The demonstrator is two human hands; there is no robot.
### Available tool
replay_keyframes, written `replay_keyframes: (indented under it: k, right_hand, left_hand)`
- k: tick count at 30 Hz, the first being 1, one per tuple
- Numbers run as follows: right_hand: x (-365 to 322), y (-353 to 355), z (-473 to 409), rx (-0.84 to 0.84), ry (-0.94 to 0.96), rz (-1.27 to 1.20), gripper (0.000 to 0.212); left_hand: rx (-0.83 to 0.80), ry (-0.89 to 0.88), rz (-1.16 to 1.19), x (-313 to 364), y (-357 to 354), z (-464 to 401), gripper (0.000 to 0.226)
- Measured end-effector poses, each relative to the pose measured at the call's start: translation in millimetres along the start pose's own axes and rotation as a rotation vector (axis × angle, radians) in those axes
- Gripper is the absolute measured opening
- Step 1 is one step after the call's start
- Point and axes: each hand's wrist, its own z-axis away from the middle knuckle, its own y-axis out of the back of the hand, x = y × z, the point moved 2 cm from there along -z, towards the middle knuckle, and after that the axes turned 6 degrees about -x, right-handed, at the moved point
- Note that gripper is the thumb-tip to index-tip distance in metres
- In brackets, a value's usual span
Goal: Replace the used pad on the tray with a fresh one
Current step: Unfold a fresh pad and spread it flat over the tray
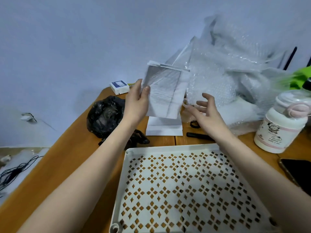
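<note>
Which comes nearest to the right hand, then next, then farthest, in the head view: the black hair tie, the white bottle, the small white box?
From the right hand:
1. Black hair tie, just below it.
2. White bottle, off to its right.
3. Small white box, far left, past the left hand.

**Lighting and picture quality, head view**

Light even, soft, cool, bluish cast on the far wall (pixel 67 39). Source not in view. Shadows faint; a weak one under the forearms on the counter (pixel 70 148). Small specular glints on the bubble wrap (pixel 223 73), far right. Motion blur on the green item (pixel 301 78) at right edge. Wide-angle bowing: counter edges and tray (pixel 168 147) rim curve outward. Overall softness, slight compression smear.
</note>
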Motion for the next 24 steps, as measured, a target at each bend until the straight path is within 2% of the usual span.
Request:
replay_keyframes:
  k: [2,6,11,14,17,19,22,24]
  right_hand:
    - [-14.6,4.3,10.2,-0.005,-0.01,-0.084,0.058]
    - [-39.4,10.2,28.3,-0.058,0.002,-0.298,0.029]
    - [-60.7,13.5,61.6,-0.206,0.045,-0.437,0.027]
    - [-68.0,14.1,77.7,-0.217,0.067,-0.555,0.027]
    - [-75.4,18.0,87.2,-0.175,0.083,-0.692,0.027]
    - [-77.6,21.5,93.4,-0.146,0.113,-0.712,0.03]
    - [-77.8,22.5,99.3,-0.11,0.134,-0.688,0.027]
    - [-78.6,21.5,102.0,-0.098,0.158,-0.708,0.027]
  left_hand:
    - [-0.01,0.067,0.094,15.3,7.9,11.1,0.042]
    - [-0.017,0.086,0.251,39.8,16.9,36.5,0.018]
    - [-0.002,0.076,0.288,66.5,23.5,66.4,0.017]
    - [0.041,0.062,0.293,79.7,22.5,80.9,0.01]
    - [0.064,0.051,0.331,87.8,19.8,90.2,0.023]
    - [0.065,0.05,0.218,91.6,16.3,95.6,0.042]
    - [0.088,-0.019,-0.129,97.3,13.4,103.8,0.061]
    - [-0.029,-0.051,-0.142,102.3,7.1,110.4,0.064]
